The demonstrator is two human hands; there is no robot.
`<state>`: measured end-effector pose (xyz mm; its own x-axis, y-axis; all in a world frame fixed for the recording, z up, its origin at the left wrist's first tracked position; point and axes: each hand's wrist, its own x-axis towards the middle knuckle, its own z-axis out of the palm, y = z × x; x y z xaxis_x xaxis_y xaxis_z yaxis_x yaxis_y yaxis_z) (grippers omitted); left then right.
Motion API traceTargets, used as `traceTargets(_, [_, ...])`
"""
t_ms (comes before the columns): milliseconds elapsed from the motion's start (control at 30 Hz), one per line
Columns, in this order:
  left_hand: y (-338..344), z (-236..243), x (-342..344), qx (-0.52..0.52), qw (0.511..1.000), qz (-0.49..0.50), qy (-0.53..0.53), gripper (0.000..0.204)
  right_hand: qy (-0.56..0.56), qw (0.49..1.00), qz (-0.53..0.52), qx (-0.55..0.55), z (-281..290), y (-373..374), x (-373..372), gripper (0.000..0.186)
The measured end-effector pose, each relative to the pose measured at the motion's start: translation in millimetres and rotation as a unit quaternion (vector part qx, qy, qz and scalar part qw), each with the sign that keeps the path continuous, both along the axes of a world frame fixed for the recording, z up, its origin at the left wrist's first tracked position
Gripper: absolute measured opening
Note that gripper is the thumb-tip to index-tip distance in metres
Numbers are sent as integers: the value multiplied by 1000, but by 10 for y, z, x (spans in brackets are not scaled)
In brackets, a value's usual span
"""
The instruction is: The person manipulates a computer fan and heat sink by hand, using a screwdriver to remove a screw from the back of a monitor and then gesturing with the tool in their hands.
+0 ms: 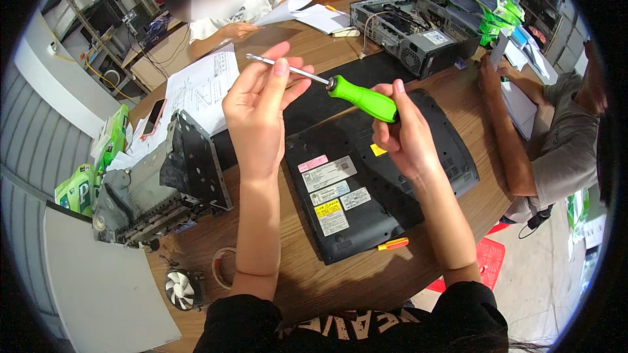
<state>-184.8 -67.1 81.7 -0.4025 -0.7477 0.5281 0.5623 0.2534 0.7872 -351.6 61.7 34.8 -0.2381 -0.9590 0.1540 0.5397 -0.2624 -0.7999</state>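
Note:
A green-handled screwdriver (361,99) is held slanted in the air above an upside-down black laptop (347,216) with several labels on its underside. My left hand (265,104) has its thumb and fingers on the metal shaft near the tip. My right hand (409,131) grips the green handle at its lower end, with the thumb up along it. A small yellow and red screwdriver (392,244) lies by the laptop's front edge.
An open computer case (432,39), black mat (373,67), metal chassis (144,189), cooling fan (178,287), tape roll (224,252) and papers (196,85) share the wooden table (196,252). A person (216,13) sits opposite with paper; another person (549,131) sits at right.

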Motion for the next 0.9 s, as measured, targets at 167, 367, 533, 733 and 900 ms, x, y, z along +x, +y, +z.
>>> traceTargets(167, [52,21,-22,16,1000,4,20,31,92,978,-178,-52,125,-16,128,33])
traceTargets(367, [98,52,-16,22,999,-38,21,40,251,934,-226,-119,198,50,176,32])
traceTargets(533, [121,77,0,101,974,-185,77,57,387,868,-298,-94,176,52,239,33])
traceTargets(733, [114,92,0,190,841,-453,227,87,421,857,-286,-75,239,99,275,37])
traceTargets(900, [111,94,16,166,852,-444,221,91,388,889,-238,-47,312,139,338,34])
